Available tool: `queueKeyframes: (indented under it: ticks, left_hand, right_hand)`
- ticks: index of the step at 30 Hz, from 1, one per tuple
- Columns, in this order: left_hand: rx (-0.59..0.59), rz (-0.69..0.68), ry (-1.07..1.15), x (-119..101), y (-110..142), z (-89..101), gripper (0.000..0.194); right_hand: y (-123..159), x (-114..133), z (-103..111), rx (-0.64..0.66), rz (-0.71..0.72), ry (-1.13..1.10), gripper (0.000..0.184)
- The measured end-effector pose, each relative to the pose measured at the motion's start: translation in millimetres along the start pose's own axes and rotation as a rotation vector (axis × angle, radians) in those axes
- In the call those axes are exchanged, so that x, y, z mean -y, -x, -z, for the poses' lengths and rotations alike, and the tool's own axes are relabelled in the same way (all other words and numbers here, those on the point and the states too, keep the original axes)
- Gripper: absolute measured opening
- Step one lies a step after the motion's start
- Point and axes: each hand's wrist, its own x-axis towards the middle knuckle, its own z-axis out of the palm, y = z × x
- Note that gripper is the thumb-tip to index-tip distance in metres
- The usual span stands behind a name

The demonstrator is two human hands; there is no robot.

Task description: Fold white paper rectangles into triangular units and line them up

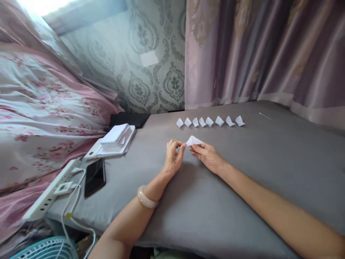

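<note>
A small folded white paper (193, 140), roughly triangular with its point up, is held between my two hands just above the grey surface. My left hand (174, 154) pinches its left corner between thumb and fingertips. On the other side my right hand (206, 154) grips the right part, thumb in front and fingers below. Behind the hands stands a row of several folded white paper pieces (209, 121), with pointed tops. A stack of white paper sheets (114, 138) lies to the left.
A black phone (95, 177) rests by the left edge, next to a white power strip (51, 189) with cables. A flat black item (129, 120) lies behind the stack. A thin stick (264, 115) is at the far right. A turquoise fan (45, 250) sits below the edge.
</note>
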Motion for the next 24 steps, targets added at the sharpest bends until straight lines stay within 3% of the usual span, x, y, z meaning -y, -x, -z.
queueKeyframes:
  ticks: [3, 7, 12, 17, 19, 22, 24]
  left_hand:
    - [0.017, 0.001, 0.029, -3.1, 2.8, -3.6, 0.017]
    - [0.183, 0.141, 0.158, -6.4, 4.5, -6.6, 0.022]
    - [0.224, 0.503, 0.581, -9.7, 1.0, -4.5, 0.040]
    - [0.360, 0.649, 0.730, -6.9, -2.7, 0.7, 0.032]
    - [0.326, 0.688, 0.758, -4.9, -3.1, 0.7, 0.031]
    - [0.244, 0.748, 0.830, -3.2, -3.5, -1.5, 0.031]
    - [0.215, 0.768, 0.850, -3.3, -3.8, -3.2, 0.033]
  right_hand:
    - [2.2, -2.3, -4.3, -0.070, -0.010, -0.119, 0.030]
    - [0.4, -1.4, 5.1, -0.120, -0.052, -0.027, 0.029]
    - [3.1, 5.7, 15.3, 0.042, 0.008, 0.339, 0.029]
    - [5.8, 6.2, 13.9, 0.146, 0.109, 0.569, 0.028]
    - [3.3, 2.3, 13.8, 0.087, 0.177, 0.591, 0.029]
    - [-2.4, -6.1, 14.7, -0.138, 0.355, 0.629, 0.032]
    - [-5.1, -11.1, 15.3, -0.210, 0.451, 0.683, 0.029]
